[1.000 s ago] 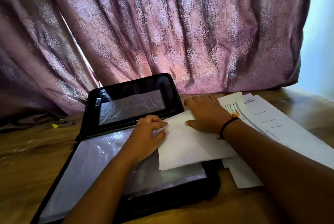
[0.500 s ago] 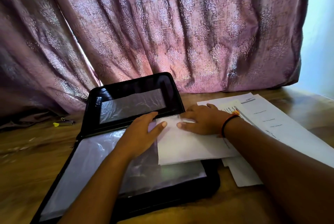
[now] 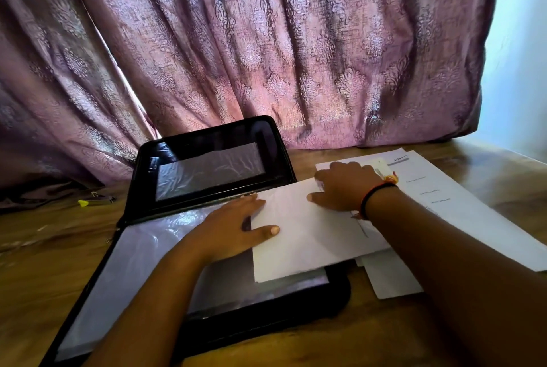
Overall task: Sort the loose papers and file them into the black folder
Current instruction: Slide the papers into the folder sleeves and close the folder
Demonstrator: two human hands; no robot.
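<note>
Two hands lie flat, neither grip closed on anything. Left hand point(image 3: 228, 227) rests on the clear sleeve point(image 3: 142, 263) of the open black folder point(image 3: 266, 313), thumb over the 9 o'clock edge of a white sheet point(image 3: 310, 242). Right hand point(image 3: 343, 186), fingers spread, presses the sheet's 12 o'clock end. Sheet overhangs the folder at 3 o'clock, onto loose papers point(image 3: 461, 207) on the tabletop point(image 3: 44, 263).

The near left corner of the black folder point(image 3: 334, 295) runs off the picture's bottom edge. Print on the loose papers point(image 3: 473, 189) is too small to read.
</note>
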